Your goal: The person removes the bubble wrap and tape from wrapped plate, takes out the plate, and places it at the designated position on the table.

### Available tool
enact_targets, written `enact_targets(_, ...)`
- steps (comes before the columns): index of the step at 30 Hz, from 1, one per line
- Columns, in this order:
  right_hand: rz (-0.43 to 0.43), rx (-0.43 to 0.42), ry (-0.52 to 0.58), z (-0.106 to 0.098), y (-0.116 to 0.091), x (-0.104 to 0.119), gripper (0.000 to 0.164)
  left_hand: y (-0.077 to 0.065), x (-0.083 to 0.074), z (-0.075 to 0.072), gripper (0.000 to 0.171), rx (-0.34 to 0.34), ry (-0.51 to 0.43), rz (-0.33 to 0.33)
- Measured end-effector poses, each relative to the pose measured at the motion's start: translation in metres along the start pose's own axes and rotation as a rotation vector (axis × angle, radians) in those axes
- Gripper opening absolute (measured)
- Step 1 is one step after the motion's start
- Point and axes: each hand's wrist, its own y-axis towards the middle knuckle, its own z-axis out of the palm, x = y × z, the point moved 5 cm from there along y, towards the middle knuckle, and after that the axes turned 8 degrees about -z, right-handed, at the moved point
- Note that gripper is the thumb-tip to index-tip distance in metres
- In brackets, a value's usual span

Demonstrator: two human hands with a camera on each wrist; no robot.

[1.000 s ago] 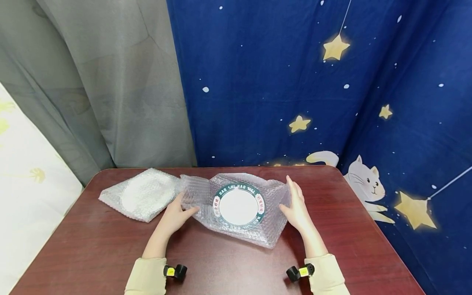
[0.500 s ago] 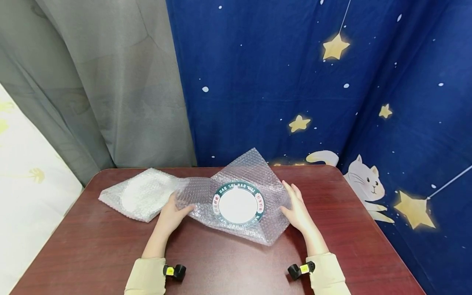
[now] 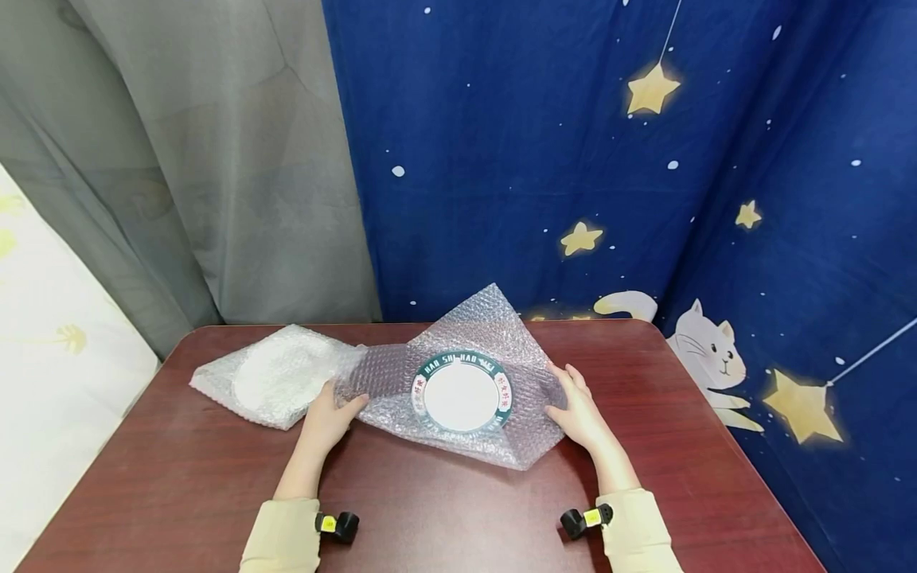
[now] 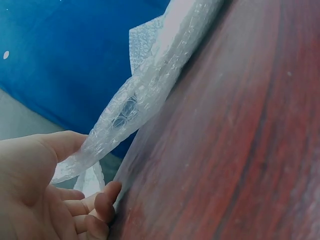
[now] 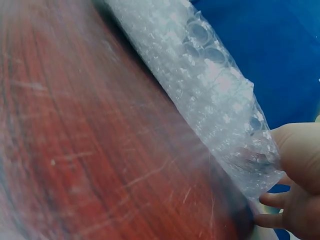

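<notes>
A sheet of bubble wrap [image 3: 494, 318] lies spread in the middle of the table, its far corner pointing up past the back edge. On it is a round white plate [image 3: 461, 398] with a green lettered rim; a layer of wrap overlaps the rim's lower part. My left hand [image 3: 325, 418] pinches the left end of the wrap, thumb above and fingers below, as the left wrist view shows. At the right edge, my right hand [image 3: 579, 410] holds the wrap [image 5: 200, 85] between thumb and fingers.
Just left of my left hand, a second bubble-wrapped package [image 3: 275, 378] shows a round white shape inside. The brown wooden table [image 3: 444, 517] ends at a grey curtain [image 3: 236, 159] and a blue star-patterned curtain [image 3: 516, 159].
The wrap's far corner has opened out upward beyond the table's back edge. My left hand has shifted a little left with its end of the wrap; my right hand has barely moved.
</notes>
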Motion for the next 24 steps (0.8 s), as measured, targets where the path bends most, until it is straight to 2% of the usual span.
enact_targets(8,-0.035,0.023,-0.027,0.0009,-0.0009,-0.0038,0.067,-0.0013,0.0016,0.0004,0.076,-0.013,0.004,-0.017)
enact_targets(12,-0.015,0.050,-0.035,0.0014,-0.0018,-0.0059,0.066,-0.0004,0.0023,0.0009,0.070,-0.036,0.048,-0.014)
enact_targets(17,0.016,0.080,-0.038,0.0018,-0.0043,-0.0070,0.063,0.0004,0.0044,0.0014,0.072,-0.046,0.098,-0.040)
enact_targets(24,0.026,0.117,-0.075,0.0016,-0.0056,-0.0063,0.058,0.0000,0.0077,-0.0010,0.077,0.005,0.095,-0.051)
